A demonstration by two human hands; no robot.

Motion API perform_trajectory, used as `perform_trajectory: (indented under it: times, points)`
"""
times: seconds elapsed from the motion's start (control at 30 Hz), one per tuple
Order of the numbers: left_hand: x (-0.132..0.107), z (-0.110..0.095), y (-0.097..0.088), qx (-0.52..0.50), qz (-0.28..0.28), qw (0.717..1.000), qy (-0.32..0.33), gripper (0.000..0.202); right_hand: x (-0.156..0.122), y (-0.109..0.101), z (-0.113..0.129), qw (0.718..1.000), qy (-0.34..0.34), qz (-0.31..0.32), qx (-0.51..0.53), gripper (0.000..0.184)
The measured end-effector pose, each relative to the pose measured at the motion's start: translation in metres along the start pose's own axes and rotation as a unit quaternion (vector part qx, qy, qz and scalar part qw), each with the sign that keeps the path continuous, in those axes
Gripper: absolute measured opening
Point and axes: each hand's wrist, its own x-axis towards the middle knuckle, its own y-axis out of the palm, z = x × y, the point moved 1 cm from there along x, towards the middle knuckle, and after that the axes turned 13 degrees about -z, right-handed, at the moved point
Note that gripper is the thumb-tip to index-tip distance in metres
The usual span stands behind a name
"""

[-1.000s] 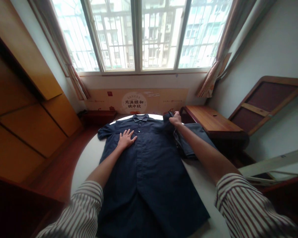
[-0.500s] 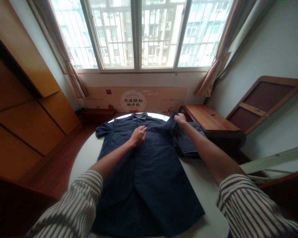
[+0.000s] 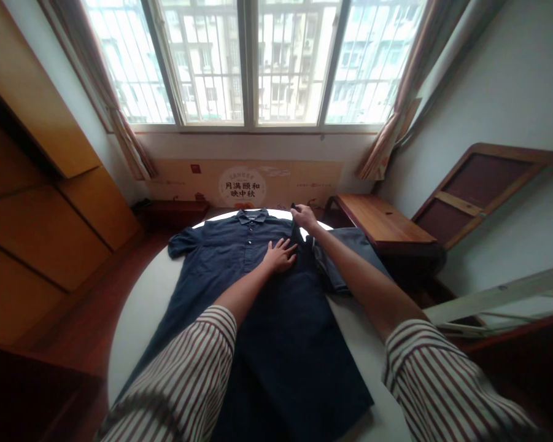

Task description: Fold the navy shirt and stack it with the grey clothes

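A dark navy short-sleeved shirt (image 3: pixel 230 245) lies front side up on a white round table (image 3: pixel 133 325), its collar at the far edge. My left hand (image 3: pixel 280 255) rests on the chest of the shirt with its fingers spread. Pinched in my right hand (image 3: pixel 304 217) is the shirt's right-hand sleeve, lifted and drawn in toward the shoulder. The other sleeve (image 3: pixel 184 240) lies spread out at the left. Beside the shirt, partly behind my right forearm, a folded dark garment (image 3: pixel 340 236) lies on the table.
Beyond the table stands a low wooden cabinet (image 3: pixel 382 218) at the right, and a dark red bench (image 3: pixel 172 212) at the left. A printed board (image 3: pixel 294 175) leans below the window. Tall wooden cupboards (image 3: pixel 27 233) line the left side.
My right hand has moved left, bringing the sleeve in toward the shirt's body. My left hand has shifted right across the chest and spread its fingers. The view has shifted slightly.
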Motion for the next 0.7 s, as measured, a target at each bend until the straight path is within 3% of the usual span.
perform_trajectory:
  times: [0.2,0.37,0.5,0.7]
  points:
    - [-0.005,-0.010,-0.007,0.004,-0.059,0.998,0.028,0.039,-0.007,0.031,-0.003,0.988,-0.069,0.106,-0.086,0.025]
    - [-0.012,-0.013,-0.018,0.031,-0.123,0.990,-0.062,0.030,-0.021,0.055,-0.024,0.966,-0.098,0.178,-0.158,0.033]
    - [-0.017,-0.012,-0.021,0.043,-0.189,0.971,-0.138,0.034,-0.028,0.070,-0.029,0.963,-0.083,0.170,-0.191,0.038]
    - [-0.013,-0.010,-0.013,-0.005,-0.189,0.975,-0.117,0.034,-0.015,0.066,-0.029,0.971,-0.010,0.097,-0.220,0.040]
